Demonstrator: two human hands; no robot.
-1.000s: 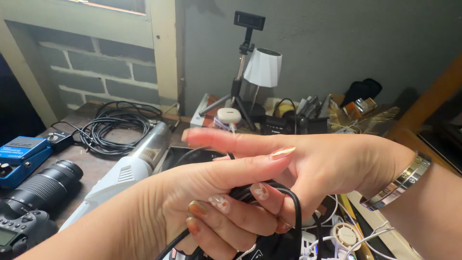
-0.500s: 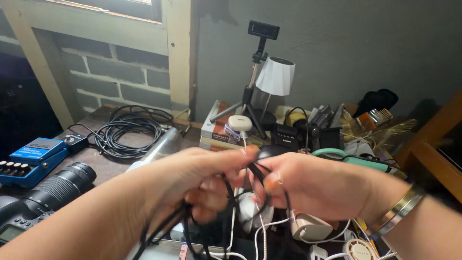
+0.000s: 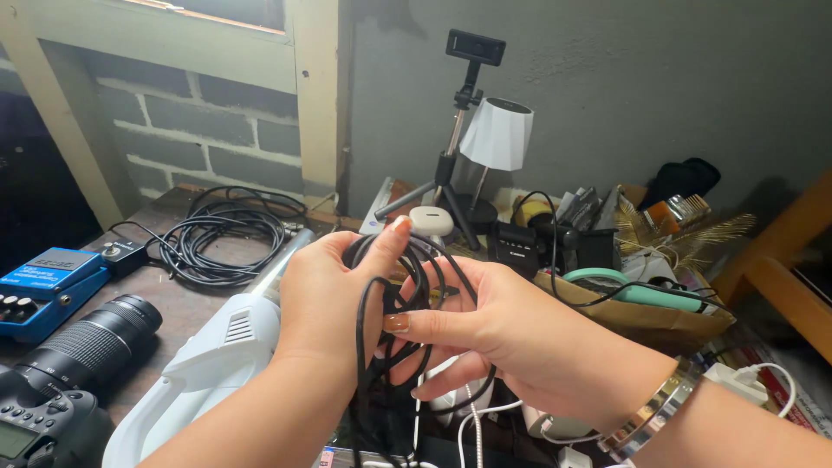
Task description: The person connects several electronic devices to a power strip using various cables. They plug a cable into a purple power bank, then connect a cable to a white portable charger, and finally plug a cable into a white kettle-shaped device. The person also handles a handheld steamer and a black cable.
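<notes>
We work over a crowded table [image 3: 173, 303], with little bare surface: only a strip of dark wood between the coiled cables [image 3: 221, 234] at the back left and the white handheld vacuum [image 3: 221, 347] under our left forearm. The brick wall and window frame close off the far left edge; the grey wall closes the back.

At the left edge sit a blue effects pedal [image 3: 43, 282], a black camera lens [image 3: 91, 338] and a camera body [image 3: 39, 425]. Behind our hands stand a small tripod [image 3: 451, 165] with a black device on top and a white lamp [image 3: 496, 134]. To the right a teal object [image 3: 641, 293] lies in a cardboard tray [image 3: 641, 319], and white chargers and cords lie below.

Our left hand [image 3: 325, 299] and right hand [image 3: 511, 338] are close together, both closed on a bundle of black cable [image 3: 407, 286] held above the table's middle. Its loops arch over our left fingertips, our right thumb presses across them, and loose strands hang down between our wrists.
</notes>
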